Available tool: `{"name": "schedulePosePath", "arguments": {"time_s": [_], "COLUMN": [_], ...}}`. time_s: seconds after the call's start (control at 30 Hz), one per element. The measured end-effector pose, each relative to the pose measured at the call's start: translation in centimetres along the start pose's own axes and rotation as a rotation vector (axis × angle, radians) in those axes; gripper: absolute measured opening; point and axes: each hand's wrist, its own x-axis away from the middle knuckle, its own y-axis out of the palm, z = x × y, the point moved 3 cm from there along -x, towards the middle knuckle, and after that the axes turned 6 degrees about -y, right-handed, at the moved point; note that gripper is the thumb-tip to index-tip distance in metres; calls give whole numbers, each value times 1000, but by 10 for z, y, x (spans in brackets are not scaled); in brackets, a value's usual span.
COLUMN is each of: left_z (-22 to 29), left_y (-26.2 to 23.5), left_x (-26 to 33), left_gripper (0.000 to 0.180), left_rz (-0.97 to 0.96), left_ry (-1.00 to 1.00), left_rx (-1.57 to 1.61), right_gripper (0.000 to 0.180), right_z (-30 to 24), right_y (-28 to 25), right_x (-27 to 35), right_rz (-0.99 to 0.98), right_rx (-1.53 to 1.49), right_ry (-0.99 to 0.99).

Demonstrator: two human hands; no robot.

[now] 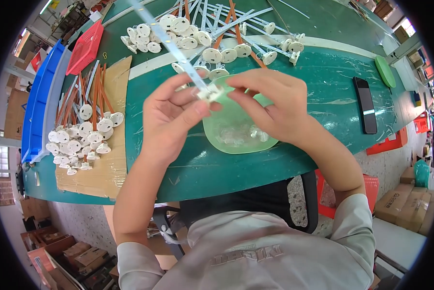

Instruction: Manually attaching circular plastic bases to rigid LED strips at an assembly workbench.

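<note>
My left hand (pixel 171 113) pinches the near end of a long, thin pale strip (pixel 171 43) that runs up and away to the left. My right hand (pixel 270 104) meets it from the right, its fingertips on a small white plastic piece (pixel 211 93) at the strip's end. Both hands hover over a light green shallow bowl (pixel 226 140) on the green table (pixel 323 96); the bowl holds several small clear parts (pixel 248 133).
White round-capped parts with strips and orange wires lie heaped at the table's far side (pixel 212 36) and on a cardboard sheet (pixel 108 169) at my left. A black phone (pixel 365 104) and a green lid (pixel 385 71) lie right. Red basket (pixel 85 48) and blue bins (pixel 38 101) stand left.
</note>
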Motion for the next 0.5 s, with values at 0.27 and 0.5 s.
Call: {"name": "schedulePosePath", "arguments": {"time_s": [0.27,0.5], "left_z": [-2,-4], "left_y": [-3,5], "left_x": [-1,1], "left_gripper": [40,41], "left_rz": [178,128], "left_ry": [65,19], "left_rx": [-137,-176], "right_gripper": [13,14], "right_z": [17,19], "right_y": [-1,9], "right_x": [11,15], "right_rz": [-645,-793], "right_rx": [235,355], "right_ry": [367,445]}}
